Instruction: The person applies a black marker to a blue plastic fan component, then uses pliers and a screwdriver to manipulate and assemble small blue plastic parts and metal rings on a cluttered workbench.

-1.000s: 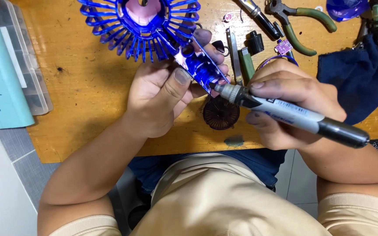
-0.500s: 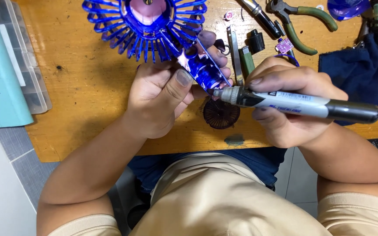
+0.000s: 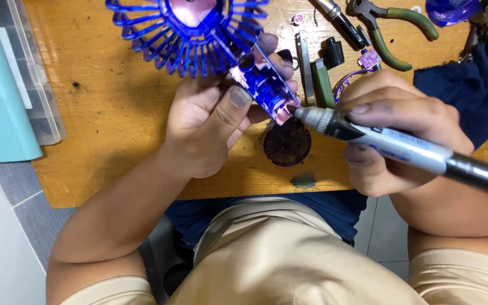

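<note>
Over the wooden bench [image 3: 114, 113], the left hand [image 3: 210, 121] keeps its grip closed around the handle of a translucent blue hand fan [image 3: 216, 39], thumb pressed along the open body, while the right hand [image 3: 396, 130] holds a grey marker-shaped tool [image 3: 402, 149] in a closed grip. Compared with a second ago, the tool has swung from a downward slant to nearly level, and its tip now touches the lower end of the fan handle. A dark round part [image 3: 287, 143] lies on the bench just beneath, with green-handled pliers [image 3: 393, 31] farther off.
</note>
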